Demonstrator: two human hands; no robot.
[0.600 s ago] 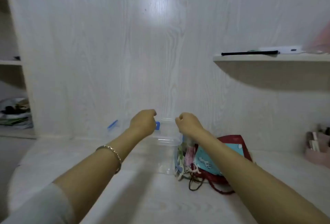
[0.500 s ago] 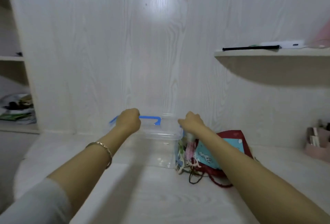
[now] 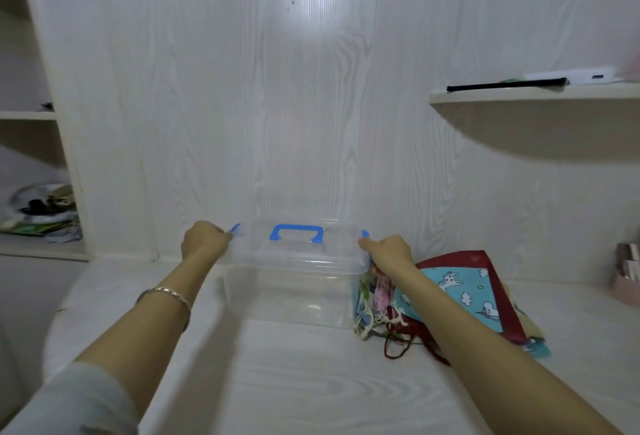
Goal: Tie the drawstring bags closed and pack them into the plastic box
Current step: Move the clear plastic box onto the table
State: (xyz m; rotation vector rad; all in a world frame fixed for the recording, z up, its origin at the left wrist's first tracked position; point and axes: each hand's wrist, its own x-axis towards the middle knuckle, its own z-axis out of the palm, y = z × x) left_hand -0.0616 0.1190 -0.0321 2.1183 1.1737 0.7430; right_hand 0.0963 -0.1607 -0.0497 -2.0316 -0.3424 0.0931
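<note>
A clear plastic box [image 3: 291, 292] with a blue handle [image 3: 296, 232] on its lid stands on the white desk against the back wall. My left hand [image 3: 204, 240] grips the blue latch [image 3: 235, 229] at the box's left end. My right hand [image 3: 388, 250] grips the latch at the right end, which is mostly hidden behind the fingers. Right of the box lies a pile of drawstring bags [image 3: 460, 299]: a dark red one, a turquoise one with animal print, and smaller patterned ones with loose cords.
A wall shelf [image 3: 533, 95] at upper right carries a black strip and a white item. An open cabinet at left holds a heap of stuff [image 3: 41, 213]. A pink container [image 3: 627, 278] sits at the desk's right edge.
My two hands have moved apart from the middle of the lid to the box's two ends, uncovering the blue handle.
</note>
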